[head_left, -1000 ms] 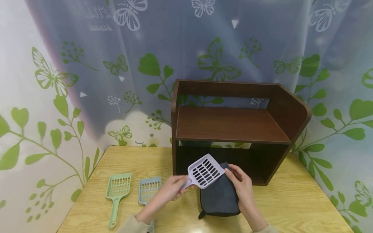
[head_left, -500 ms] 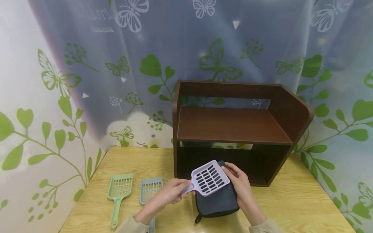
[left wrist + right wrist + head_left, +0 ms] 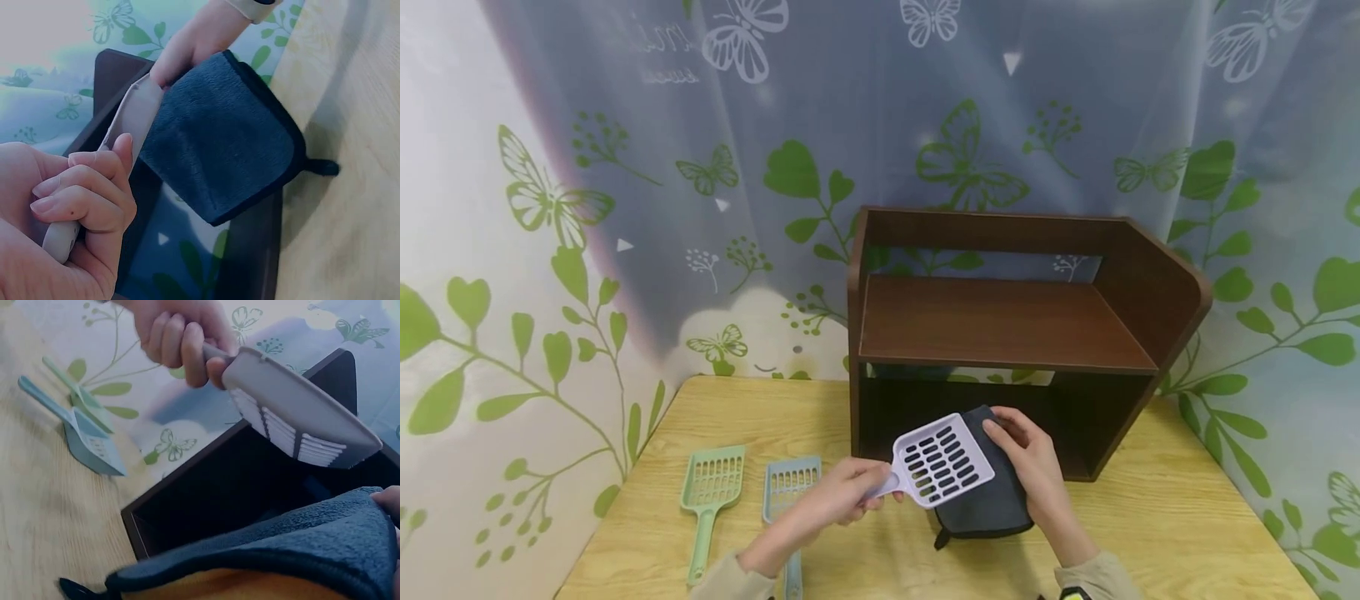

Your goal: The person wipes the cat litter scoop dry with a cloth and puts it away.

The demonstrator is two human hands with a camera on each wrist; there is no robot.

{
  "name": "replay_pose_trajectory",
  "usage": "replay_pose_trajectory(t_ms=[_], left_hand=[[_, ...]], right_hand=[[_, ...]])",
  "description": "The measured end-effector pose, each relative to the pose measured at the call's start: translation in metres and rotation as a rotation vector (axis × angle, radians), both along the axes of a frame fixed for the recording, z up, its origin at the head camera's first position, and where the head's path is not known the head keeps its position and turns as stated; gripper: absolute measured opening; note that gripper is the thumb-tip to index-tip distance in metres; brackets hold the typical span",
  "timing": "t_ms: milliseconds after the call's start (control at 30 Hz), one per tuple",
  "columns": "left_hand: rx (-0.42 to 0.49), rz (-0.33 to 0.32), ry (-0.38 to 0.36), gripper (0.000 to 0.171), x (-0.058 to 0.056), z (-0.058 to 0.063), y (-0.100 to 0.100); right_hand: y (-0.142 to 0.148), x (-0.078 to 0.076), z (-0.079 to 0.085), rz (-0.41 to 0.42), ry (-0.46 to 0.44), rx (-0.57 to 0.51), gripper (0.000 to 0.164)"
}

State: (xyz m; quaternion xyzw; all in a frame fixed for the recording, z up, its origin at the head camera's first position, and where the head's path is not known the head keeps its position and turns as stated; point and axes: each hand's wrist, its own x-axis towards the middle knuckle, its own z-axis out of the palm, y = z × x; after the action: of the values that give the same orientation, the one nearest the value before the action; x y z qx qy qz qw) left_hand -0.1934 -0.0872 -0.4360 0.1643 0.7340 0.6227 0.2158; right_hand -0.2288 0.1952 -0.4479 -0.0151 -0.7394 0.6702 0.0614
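Observation:
My left hand [image 3: 847,490] grips the short handle of a lavender slotted litter scoop [image 3: 943,461], its head pointing right. In the right hand [image 3: 1033,467] I pinch a folded dark blue-grey cloth [image 3: 996,504] by its upper corner. The cloth has a black edging and a small hanging loop [image 3: 322,167]; an orange underside shows in the right wrist view. From the head, the scoop overlaps the cloth's left part, while the right wrist view shows the scoop's slotted head [image 3: 275,387] above the cloth [image 3: 294,534]. Both things are held up over the table's front.
A dark brown two-tier shelf [image 3: 1000,321] stands right behind the hands. On the wooden table [image 3: 760,408] to the left lie a green litter scoop [image 3: 703,518] and a blue one [image 3: 792,503], the latter partly behind my left forearm. A patterned curtain [image 3: 820,100] hangs behind.
The scoop has come slightly right and down since a second ago. The cloth first swung left beneath it, then shifted right with my right hand, so less of it lies under the scoop.

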Motion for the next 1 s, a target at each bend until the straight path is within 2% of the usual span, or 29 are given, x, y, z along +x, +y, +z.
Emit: replay_pose_trajectory(t_ms=[233,433,667,867,1000], left_hand=[[0.006,-0.034,0.032,0.039,-0.004,0.025,-0.001],[0.043,-0.002,0.077,0.044,-0.016,0.054,0.002],[0.152,0.075,0.131,0.044,-0.031,0.085,0.010],[0.181,0.170,0.149,0.025,-0.042,0.101,0.023],[0.180,0.230,0.160,0.026,-0.051,0.109,0.034]], right_hand=[[0.014,0.008,0.003,-0.017,0.136,0.103,0.029],[0.019,0.015,0.005,-0.045,0.196,0.149,0.029],[0.020,0.019,0.009,-0.063,0.270,0.215,0.025],[0.018,0.025,0.014,-0.072,0.319,0.278,0.021],[0.011,0.036,0.028,-0.099,0.335,0.330,0.018]])
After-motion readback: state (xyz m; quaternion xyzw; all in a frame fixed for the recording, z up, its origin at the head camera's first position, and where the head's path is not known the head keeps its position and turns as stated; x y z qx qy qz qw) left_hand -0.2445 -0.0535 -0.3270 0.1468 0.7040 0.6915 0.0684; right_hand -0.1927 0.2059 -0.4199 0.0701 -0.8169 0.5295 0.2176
